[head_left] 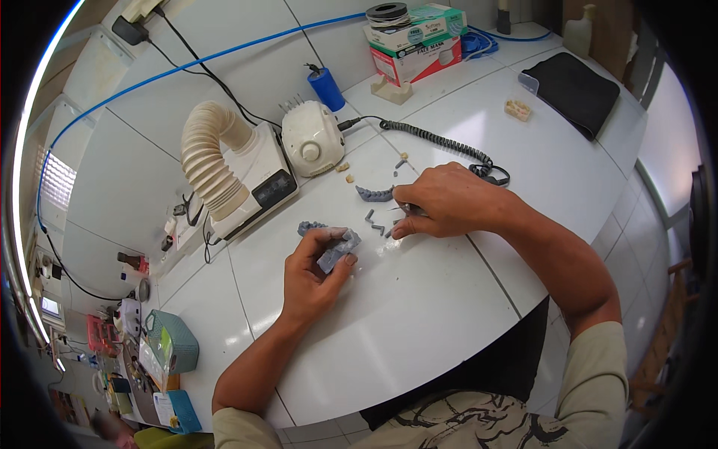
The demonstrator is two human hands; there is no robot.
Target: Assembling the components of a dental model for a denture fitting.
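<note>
White tabletop (359,337), both hands over it. Left hand (308,273) closed on a pale grey tooth model (340,253), thumb on the near side, fingers curled behind; the model sits left of the table's middle, tilted, held in the fingers. A second grey model (312,226) just beyond those fingers, partly hidden by them. Right hand (452,196) farther out and to the right, thumb and fingers pinched round a slim tool (410,210), mostly covered; its exact kind cannot be told. A grey curved row of teeth (374,194) lies just beside the right fingers; whether they touch is unclear. Between the hands, nearer the right, small grey pegs (378,229) scattered on the white surface. Cream crumb-like pieces (349,179) farther back, near a white knobbed box (313,138). From that box a dark coiled cord (437,138) runs right, past the far side of the right hand. Left of the box: a white machine (273,191) with a bent ribbed hose (200,150). Back right, a cream tooth model (517,111) near a flat black pad (572,91). Blue cylinder (326,89) behind the box, cartons (416,46) beyond.
</note>
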